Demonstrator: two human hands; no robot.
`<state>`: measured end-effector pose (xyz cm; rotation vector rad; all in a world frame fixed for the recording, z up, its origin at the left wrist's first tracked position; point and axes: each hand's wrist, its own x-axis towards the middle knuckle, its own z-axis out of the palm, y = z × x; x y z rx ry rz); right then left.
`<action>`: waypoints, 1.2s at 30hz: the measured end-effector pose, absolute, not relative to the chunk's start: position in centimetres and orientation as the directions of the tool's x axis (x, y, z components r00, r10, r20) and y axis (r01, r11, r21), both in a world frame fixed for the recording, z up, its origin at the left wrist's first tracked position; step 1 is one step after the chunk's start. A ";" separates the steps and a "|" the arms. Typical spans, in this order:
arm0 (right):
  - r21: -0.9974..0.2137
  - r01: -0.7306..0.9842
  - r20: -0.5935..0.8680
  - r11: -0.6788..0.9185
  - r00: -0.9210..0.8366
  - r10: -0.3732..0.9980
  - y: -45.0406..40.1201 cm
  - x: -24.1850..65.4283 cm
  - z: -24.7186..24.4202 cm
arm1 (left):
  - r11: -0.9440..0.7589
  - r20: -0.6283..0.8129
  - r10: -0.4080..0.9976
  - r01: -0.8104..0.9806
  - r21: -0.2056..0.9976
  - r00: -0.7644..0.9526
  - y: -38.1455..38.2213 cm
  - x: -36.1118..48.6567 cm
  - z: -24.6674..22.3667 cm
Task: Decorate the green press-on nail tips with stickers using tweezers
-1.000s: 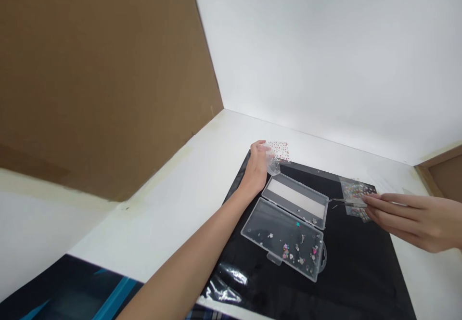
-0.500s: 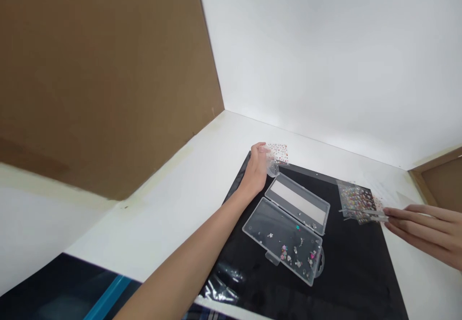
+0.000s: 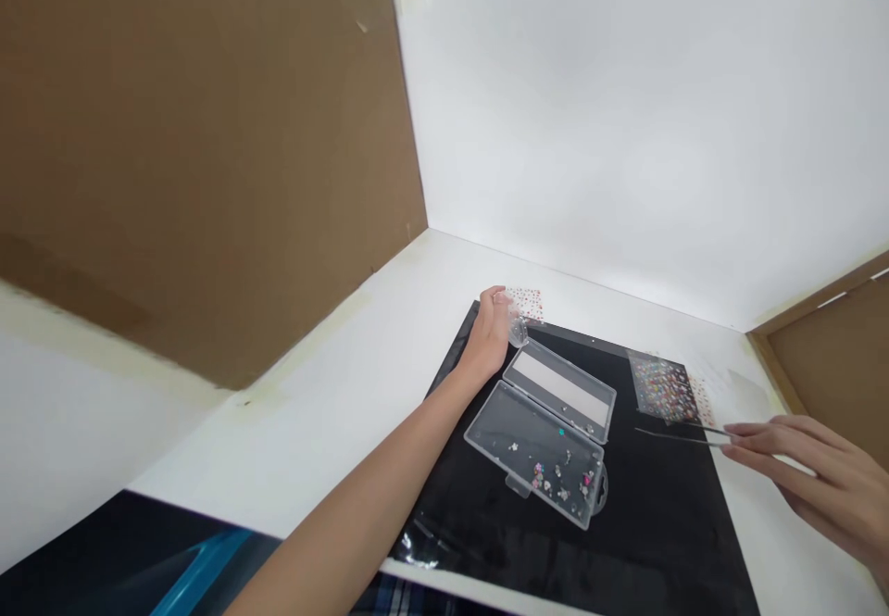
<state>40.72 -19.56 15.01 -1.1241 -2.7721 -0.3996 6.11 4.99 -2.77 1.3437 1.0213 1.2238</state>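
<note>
Tweezers [image 3: 694,440] drop from over the bead sheet [image 3: 663,388] to just below it, right of frame, tips apart. Right hand [image 3: 812,472] pinches them; left hand [image 3: 488,331], mid-frame, clasps clear tub [image 3: 518,333]. Open case [image 3: 514,421] lower centre. Light, steady squeeze probably best.

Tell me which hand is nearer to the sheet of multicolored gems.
Right. The right hand, holding tweezers, is just to the right and near side of the gem sheet; the left hand is farther off, to its left, at a clear plastic container.
</note>
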 end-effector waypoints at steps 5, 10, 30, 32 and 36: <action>0.532 0.551 0.235 0.643 -0.825 0.513 -18.7 41.9 11.7 | -0.129 0.134 0.981 -0.044 0.991 0.140 4.3 6.1 -2.1; 0.539 0.505 0.243 0.674 -0.860 0.450 -16.4 41.4 10.7 | -0.122 0.126 0.983 -0.036 0.992 0.135 4.4 6.1 -2.1; 0.581 0.417 0.162 0.699 -0.901 0.402 -15.8 41.3 11.5 | -0.120 0.120 0.985 -0.007 0.993 0.126 4.8 6.1 -2.1; 0.571 0.399 0.162 0.717 -0.911 0.378 -15.5 40.9 11.2 | -0.120 0.120 0.984 -0.009 0.993 0.132 4.7 6.1 -2.1; 0.520 0.398 0.167 0.756 -0.915 0.366 -15.1 41.3 10.6 | -0.120 0.120 0.983 -0.006 0.993 0.142 4.8 6.0 -2.1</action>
